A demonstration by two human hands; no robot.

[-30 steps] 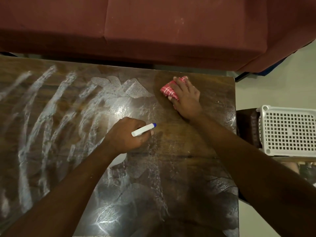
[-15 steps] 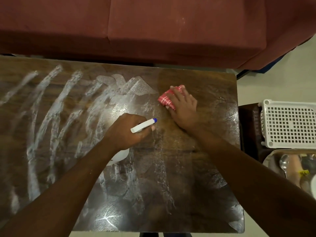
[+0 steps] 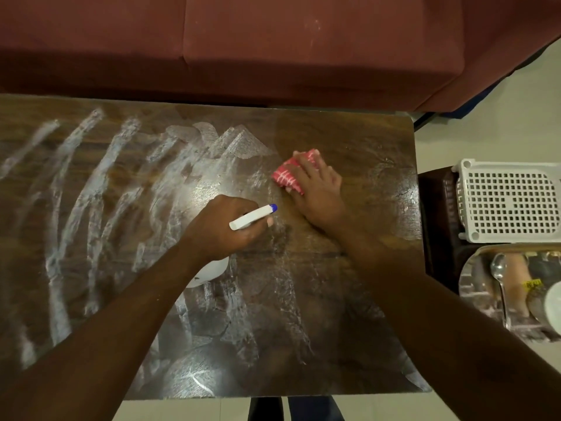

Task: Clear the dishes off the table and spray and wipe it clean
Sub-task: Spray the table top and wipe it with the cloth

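The dark wooden table (image 3: 349, 329) is streaked with white foamy smears, heaviest on its left half. My left hand (image 3: 224, 229) grips a white spray bottle (image 3: 252, 217) with a blue nozzle tip; the bottle's white body shows below my wrist. My right hand (image 3: 318, 192) lies flat on a red and white checked cloth (image 3: 287, 176), pressing it on the table's far right part. The wood around and beyond the cloth looks darker and free of foam.
A maroon sofa (image 3: 273, 50) runs along the table's far side. To the right stands a white perforated basket (image 3: 510, 202) on a dark stool, and below it a steel tray (image 3: 473, 287) with a spoon and dishes. Pale floor shows at the near edge.
My right hand has drawn the cloth a little toward me and to the left. The view has shifted, so the tray of dishes at the right now shows. My left hand has kept its hold.
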